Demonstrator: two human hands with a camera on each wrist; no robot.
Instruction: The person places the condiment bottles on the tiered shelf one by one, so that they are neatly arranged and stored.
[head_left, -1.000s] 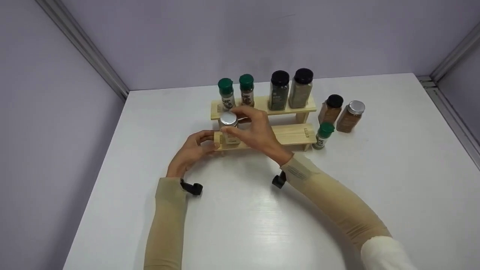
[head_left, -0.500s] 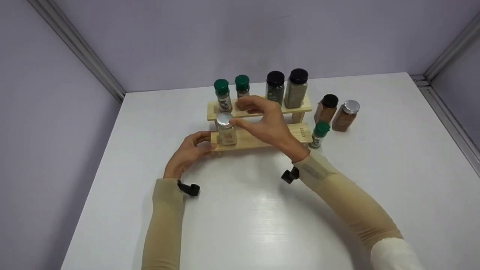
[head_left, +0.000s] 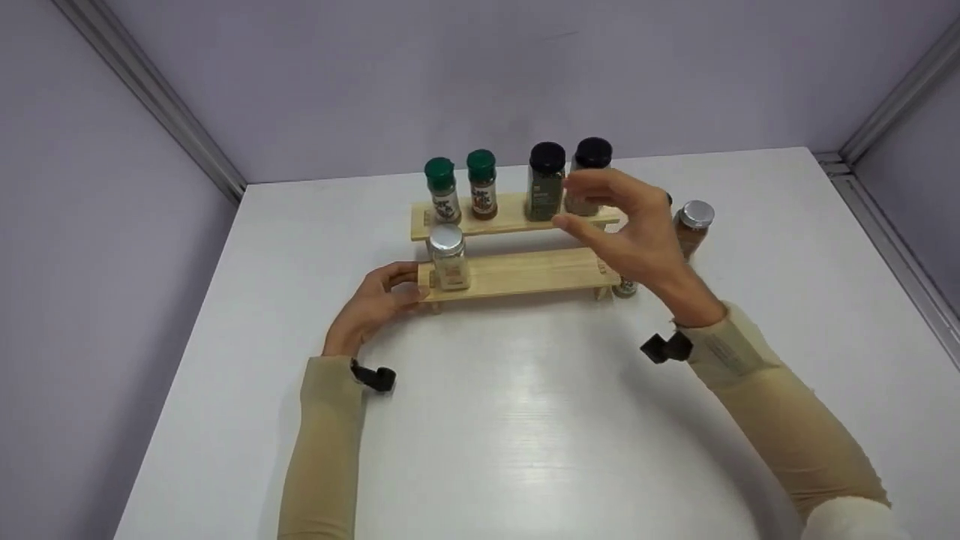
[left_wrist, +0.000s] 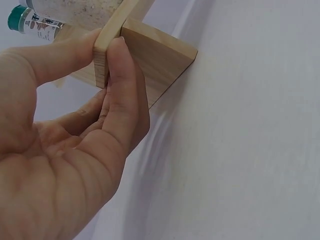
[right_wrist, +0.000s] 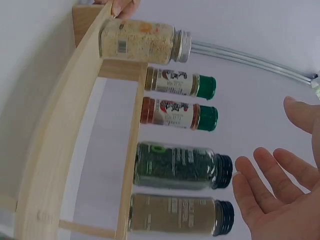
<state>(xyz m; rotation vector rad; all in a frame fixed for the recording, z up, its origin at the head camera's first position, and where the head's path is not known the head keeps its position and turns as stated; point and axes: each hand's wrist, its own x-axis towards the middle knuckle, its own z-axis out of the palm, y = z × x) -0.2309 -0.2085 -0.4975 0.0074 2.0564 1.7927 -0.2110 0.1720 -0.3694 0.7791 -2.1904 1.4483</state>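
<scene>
My left hand [head_left: 379, 300] pinches the left end of a two-tier wooden spice rack [head_left: 525, 271], thumb on top of the lower board and fingers beneath, as the left wrist view shows. On that board, near the left end, stands a silver-lidded spice jar [head_left: 450, 262] with pale grains. The upper tier bears two green-capped shakers [head_left: 442, 199] and two black-lidded jars [right_wrist: 180, 165], one dark green inside, one tan. My right hand [head_left: 637, 232] hovers at the rack's right side, fingers spread and holding nothing. In the head view it partly covers the tan jar.
Right of the rack, a silver-lidded jar of brown spice [head_left: 691, 225] stands on the white table [head_left: 487, 420]. A small bottle [head_left: 625, 288] and a black-lidded jar [head_left: 670, 199] are mostly hidden behind my right hand. Pale walls rise behind and at both sides.
My right hand has let go of the silver-lidded jar, which stays on the lower board, and has moved right with fingers apart. The left hand keeps its grip on the rack.
</scene>
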